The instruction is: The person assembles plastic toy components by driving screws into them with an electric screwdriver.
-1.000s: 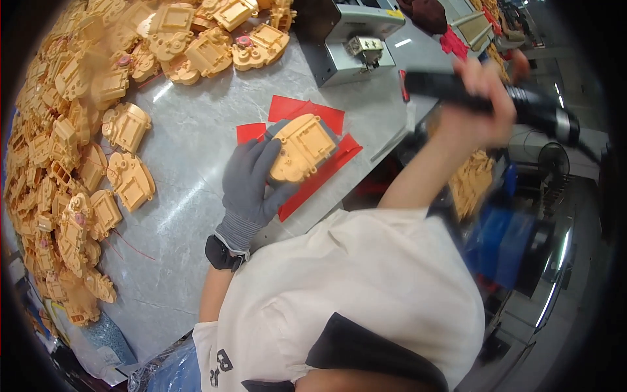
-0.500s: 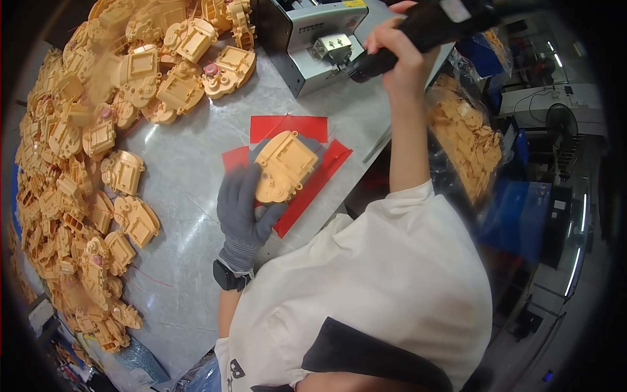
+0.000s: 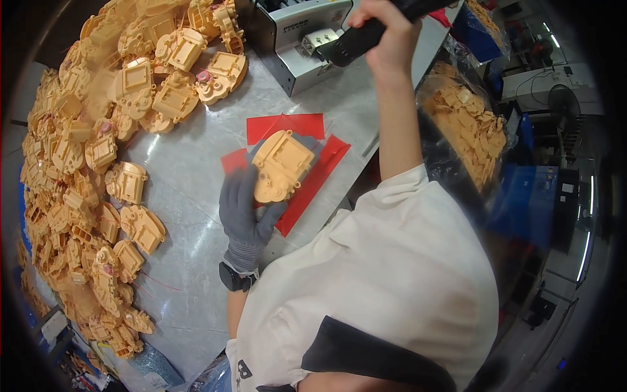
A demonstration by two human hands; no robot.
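Note:
My left hand (image 3: 245, 206), in a grey knit glove, grips the lower left edge of a yellow plastic housing (image 3: 285, 163). The housing lies over a dark grey pad framed by red tape (image 3: 318, 186); its rectangular recess faces up. My bare right hand (image 3: 390, 40) is raised at the far right, its fingers wrapped round a black electric screwdriver (image 3: 362, 40). The tool's tip end is close to the small metal block (image 3: 320, 42) on the front of a grey screw feeder (image 3: 292, 39). Whether the tip touches the block I cannot tell.
A large heap of similar yellow housings (image 3: 78, 196) covers the table's left side, a few with pink-red parts. Beyond the table's right edge stands a plastic-lined container of yellow parts (image 3: 467, 117). A thin red wire (image 3: 160, 282) lies at the near left of the table.
My right hand has carried the screwdriver slightly left and up, nearer the feeder. My left hand keeps its hold on the housing, and the view has shifted a little.

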